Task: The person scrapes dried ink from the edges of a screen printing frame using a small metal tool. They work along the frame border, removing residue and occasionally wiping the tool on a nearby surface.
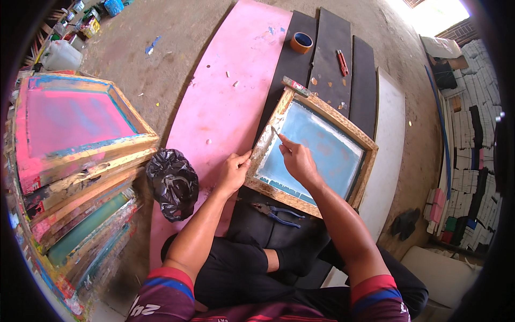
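Note:
A wooden silk-screen frame (pixel 343 121) with blue mesh lies tilted before me, partly over black boards. My left hand (pixel 234 173) grips its left side, fingers closed on the wood. Over the mesh, my right hand (pixel 296 161) stretches its index finger to the inner left edge, where whitish residue shows; the other fingers are curled. A thin dark sliver (pixel 274 130) shows at that fingertip, too small to name, and what the curled fingers hold is hidden. At the frame's upper corner sits a paint-stained block (pixel 296 87). Pliers with blue handles (pixel 284 214) lie below the frame.
A pink board (pixel 214 102) runs beside the black boards. On them lie a brown tape roll (pixel 301 43) and a red cutter (pixel 342 63). A black plastic bag (pixel 173 182) sits left, near stacked paint-stained screens (pixel 80 155). White bundles (pixel 472 134) are piled at right.

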The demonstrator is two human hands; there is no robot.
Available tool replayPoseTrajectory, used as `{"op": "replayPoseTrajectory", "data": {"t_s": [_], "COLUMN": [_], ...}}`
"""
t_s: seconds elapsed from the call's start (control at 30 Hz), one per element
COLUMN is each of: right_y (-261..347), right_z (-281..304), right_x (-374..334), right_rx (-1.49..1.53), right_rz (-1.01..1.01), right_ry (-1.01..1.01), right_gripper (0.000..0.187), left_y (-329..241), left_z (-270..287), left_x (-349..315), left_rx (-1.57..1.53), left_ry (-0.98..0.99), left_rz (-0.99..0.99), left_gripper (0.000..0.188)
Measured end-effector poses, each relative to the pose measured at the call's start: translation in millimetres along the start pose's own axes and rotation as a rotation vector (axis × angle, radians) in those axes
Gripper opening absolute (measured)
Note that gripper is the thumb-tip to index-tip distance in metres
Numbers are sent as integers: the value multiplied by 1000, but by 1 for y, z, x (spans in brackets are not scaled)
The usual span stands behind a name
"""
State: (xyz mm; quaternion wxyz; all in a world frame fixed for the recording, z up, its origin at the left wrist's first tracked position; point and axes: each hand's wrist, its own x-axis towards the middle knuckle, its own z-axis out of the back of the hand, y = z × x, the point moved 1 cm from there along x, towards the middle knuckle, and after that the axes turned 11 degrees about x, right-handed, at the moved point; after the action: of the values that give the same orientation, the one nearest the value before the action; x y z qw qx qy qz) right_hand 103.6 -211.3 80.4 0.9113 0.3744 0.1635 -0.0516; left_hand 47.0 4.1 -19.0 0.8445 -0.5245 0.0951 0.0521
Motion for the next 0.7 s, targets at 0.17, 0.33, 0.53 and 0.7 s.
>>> {"op": "replayPoseTrajectory", "data": {"t_s": [0.17, 0.33, 0.53, 0.7], "right_y": [-24, -96, -13, -32], "right_z": [1, -37, 5, -19], "right_x": [17, 45, 9, -14], "right_rx": [438, 249, 1104, 711], "right_rz": [-107, 532, -561, -192], "right_ry": [87, -150, 315, 85], "right_gripper": [43, 48, 54, 65], "left_y": [-3, 5, 4, -4], "left_z": [6, -3, 4, 2], "left_x": [-2, 2, 0, 5], "left_rx": [23, 40, 39, -22], "left_ry": [7, 4, 31, 68], "left_rz": [31, -14, 24, 68], "left_gripper": [36, 37, 37, 38]}}
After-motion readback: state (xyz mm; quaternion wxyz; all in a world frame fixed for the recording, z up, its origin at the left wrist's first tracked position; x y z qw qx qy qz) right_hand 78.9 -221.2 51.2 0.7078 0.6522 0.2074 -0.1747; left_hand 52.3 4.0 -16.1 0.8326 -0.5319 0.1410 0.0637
